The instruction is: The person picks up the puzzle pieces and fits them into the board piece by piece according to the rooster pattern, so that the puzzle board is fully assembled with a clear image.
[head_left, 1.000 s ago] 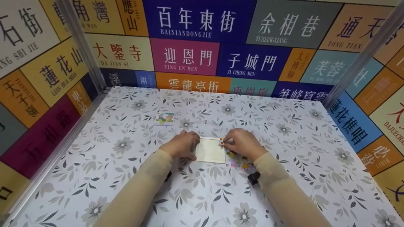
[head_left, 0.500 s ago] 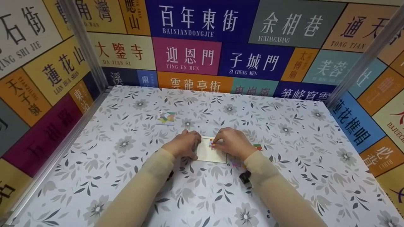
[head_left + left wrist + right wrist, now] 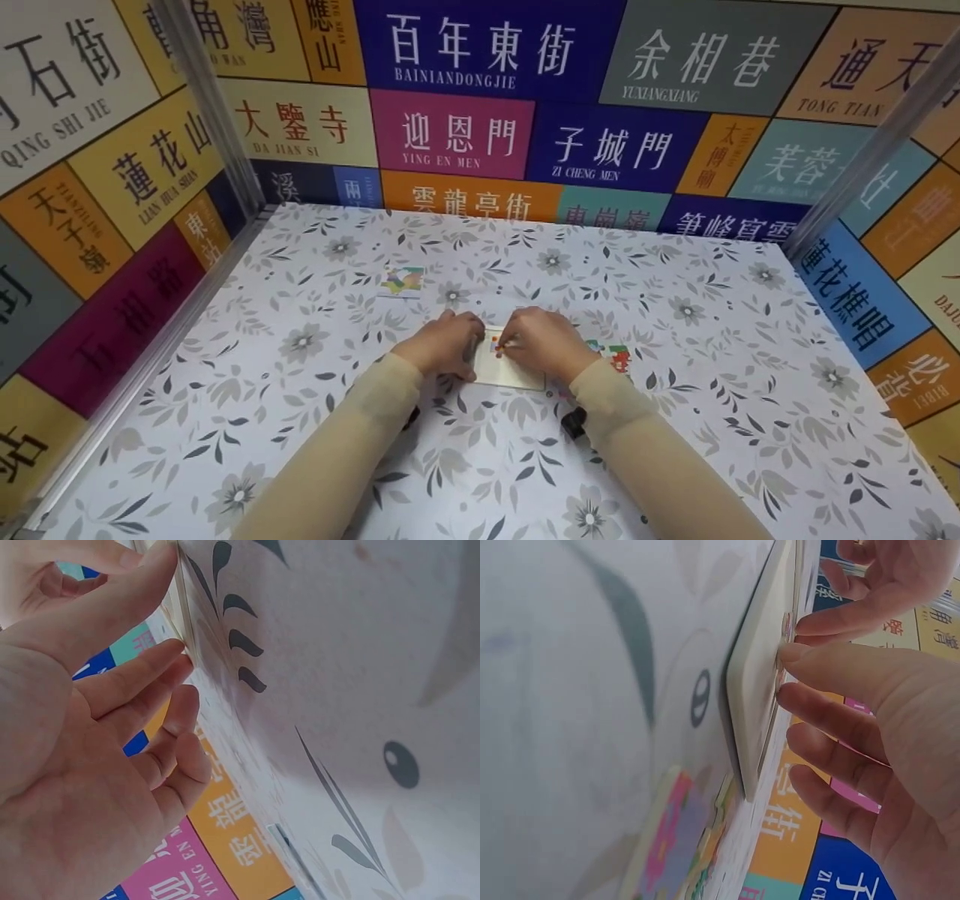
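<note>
Fingers (image 3: 504, 343) on flat square tray (image 3: 517, 371)

The right hand (image 3: 544, 349) covers much of the pale tray (image 3: 517, 373); the piece at its fingertips looks too small to identify

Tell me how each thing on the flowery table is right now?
puzzle tray: flat on the table, mostly bare.
small puzzle piece: on the tray's far left corner, pinched by the right hand.
left hand: rests on the tray's left edge.
loose puzzle pieces: lying right of the tray.
picture card: lying flat, untouched.
</note>
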{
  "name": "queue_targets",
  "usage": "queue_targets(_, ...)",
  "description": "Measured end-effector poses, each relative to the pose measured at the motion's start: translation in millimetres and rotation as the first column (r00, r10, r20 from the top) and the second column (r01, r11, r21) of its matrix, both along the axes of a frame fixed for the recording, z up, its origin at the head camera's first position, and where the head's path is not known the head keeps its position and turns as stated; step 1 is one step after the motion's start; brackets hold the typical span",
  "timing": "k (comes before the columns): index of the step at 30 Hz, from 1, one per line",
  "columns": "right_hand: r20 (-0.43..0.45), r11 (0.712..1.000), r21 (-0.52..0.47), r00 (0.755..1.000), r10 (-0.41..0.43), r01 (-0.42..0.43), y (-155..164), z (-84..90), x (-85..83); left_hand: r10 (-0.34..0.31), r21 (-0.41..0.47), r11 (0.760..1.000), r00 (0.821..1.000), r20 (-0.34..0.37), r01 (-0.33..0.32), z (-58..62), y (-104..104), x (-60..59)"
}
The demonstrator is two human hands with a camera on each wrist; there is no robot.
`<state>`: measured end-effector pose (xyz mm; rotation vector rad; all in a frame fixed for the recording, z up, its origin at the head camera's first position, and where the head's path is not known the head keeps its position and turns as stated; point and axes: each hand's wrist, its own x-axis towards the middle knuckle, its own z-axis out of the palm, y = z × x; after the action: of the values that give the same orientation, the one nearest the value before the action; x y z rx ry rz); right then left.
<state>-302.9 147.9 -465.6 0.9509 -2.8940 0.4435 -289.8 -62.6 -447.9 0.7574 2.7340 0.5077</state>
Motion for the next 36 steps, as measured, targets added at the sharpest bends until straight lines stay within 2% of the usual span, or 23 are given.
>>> queue_targets(13,-0.041,0.998,-0.022,0.998,-0.052,0.051,-3.1,-3.6,-6.4,0.031,-0.042,0.999,0.999,0.014,-0.03,1.4,7.8,0.0)
queue_targets(22,-0.013,0.994,-0.059,0.996,-0.091,0.09,-4.4,-0.9,-7.1,-0.02,-0.08,0.997,0.999,-0.048,0.016,2.8,5.6,2.0)
queue_targets(33,0.037,0.985,-0.067,0.987,-0.155,0.157,25.6,4.3,0.9,-0.067,-0.19,0.98,0.995,-0.07,0.053,3.5,4.8,6.2)
queue_targets(36,0.046,0.984,-0.06,0.985,-0.167,0.17,35.7,5.1,5.3,-0.056,-0.195,0.98,0.997,-0.056,0.044,2.9,6.3,6.4)
